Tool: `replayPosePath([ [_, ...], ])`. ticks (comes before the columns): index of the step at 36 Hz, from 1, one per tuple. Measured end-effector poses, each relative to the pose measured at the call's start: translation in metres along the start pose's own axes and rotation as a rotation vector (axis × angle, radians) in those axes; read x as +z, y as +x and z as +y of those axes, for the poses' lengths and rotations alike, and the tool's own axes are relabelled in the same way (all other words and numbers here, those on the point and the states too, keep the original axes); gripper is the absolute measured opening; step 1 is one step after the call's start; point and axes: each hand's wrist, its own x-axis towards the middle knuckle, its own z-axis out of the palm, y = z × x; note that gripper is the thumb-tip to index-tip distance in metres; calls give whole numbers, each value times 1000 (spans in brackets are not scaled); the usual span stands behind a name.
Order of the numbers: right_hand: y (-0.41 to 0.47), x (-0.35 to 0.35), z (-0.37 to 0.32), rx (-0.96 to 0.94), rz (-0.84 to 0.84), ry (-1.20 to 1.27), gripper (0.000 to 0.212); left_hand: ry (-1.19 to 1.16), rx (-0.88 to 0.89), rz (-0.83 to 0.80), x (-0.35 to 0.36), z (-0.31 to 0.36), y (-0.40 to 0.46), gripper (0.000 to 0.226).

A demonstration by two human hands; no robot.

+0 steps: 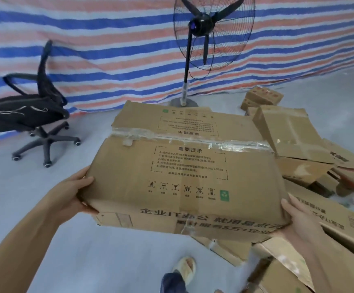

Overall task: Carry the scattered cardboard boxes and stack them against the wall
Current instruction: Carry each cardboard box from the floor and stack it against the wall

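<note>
Gripped at its two near corners, a taped cardboard box (184, 178) is held off the floor by the left hand (74, 193) and right hand (298, 220). Beyond and right of the grip, other boxes (294, 134) lie heaped; beyond it stands a fan (212, 32).

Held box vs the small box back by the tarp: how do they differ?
The held box is large, lifted off the floor, gripped by the left hand and right hand; the small box lies untouched near the fan base. Held box has black print, small box red marks. Both are brown cardboard.
</note>
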Motion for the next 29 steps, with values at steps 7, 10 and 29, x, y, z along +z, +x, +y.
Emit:
replayPosePath([
  [7,-38,39,20,100,-160,-157,40,-93,3,172,-75,-59,-107,34],
  [10,-46,71,31,138,-245,-258,42,-161,-4,289,-108,-84,-153,33],
  [29,-118,201,107,188,-969,-638,44,-664,-18,1052,-75,-290,-433,37],
])
